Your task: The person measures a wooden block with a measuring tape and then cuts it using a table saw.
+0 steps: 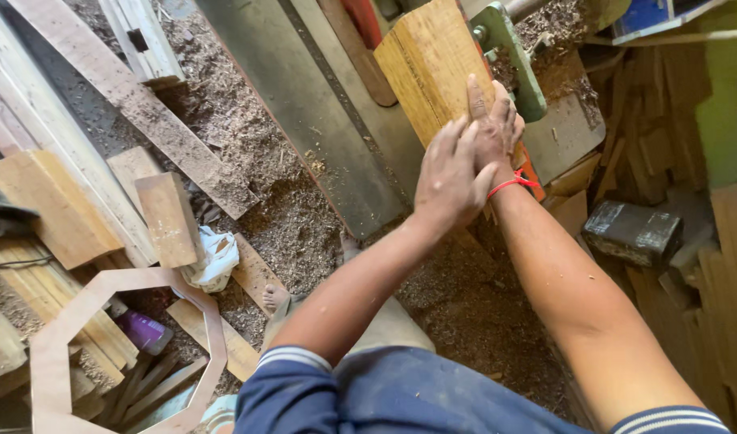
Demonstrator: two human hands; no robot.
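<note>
A thick block of light wood lies tilted on the grey machine table, against a green metal guard. My left hand is pressed flat against the block's near end, fingers together. My right hand lies flat just beyond it, fingers stretched up along the block's right side. A red string is tied round my right wrist. Both hands push on the block; neither one closes around it.
Sawdust covers the floor. Planks and wood offcuts lie at the left, with an octagonal wooden frame at the lower left. A dark block and stacked wood scraps stand at the right. My bare foot rests in the sawdust.
</note>
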